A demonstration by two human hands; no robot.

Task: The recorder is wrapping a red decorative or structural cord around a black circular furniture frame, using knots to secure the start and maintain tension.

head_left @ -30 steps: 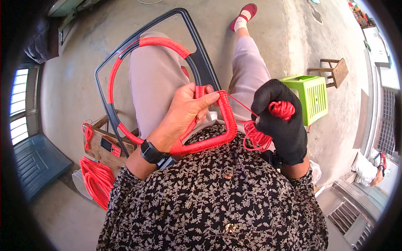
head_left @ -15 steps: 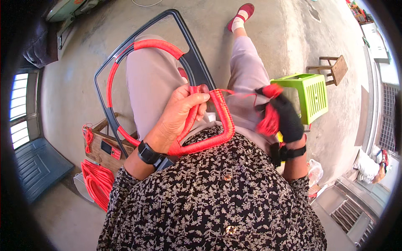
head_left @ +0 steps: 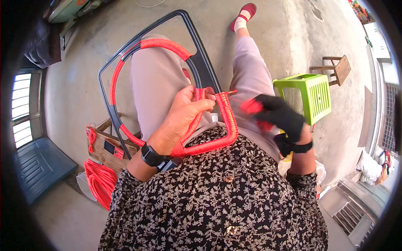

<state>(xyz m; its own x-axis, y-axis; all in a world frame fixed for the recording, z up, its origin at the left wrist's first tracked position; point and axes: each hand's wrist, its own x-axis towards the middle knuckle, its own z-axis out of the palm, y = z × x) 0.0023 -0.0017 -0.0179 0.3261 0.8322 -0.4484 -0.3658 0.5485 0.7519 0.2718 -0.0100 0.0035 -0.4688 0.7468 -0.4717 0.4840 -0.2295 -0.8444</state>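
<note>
A black frame (head_left: 205,77) with bent loops lies across my lap, partly wound with red cord (head_left: 228,115) along its near corner and round arc. My bare left hand (head_left: 184,111), with a watch at its wrist, grips a wrapped bar of it near the black junction. To the right of the frame is my right hand (head_left: 281,117) in a black glove, fingers closed around a bundle of red cord (head_left: 252,107); motion blurs the bundle. A short red strand sticks out at the top of the wound bar, between both hands.
At left a wooden stool (head_left: 97,147) bears a phone (head_left: 114,149) and a small cord bundle (head_left: 91,137). A big coil of red cord (head_left: 99,182) sits beside it. To the right stand a green plastic stool (head_left: 317,98) and a wooden stool (head_left: 343,70).
My right hand has swung left toward the frame with the cord bundle, which hung lower and further right before. My left hand keeps its grip on the frame.
</note>
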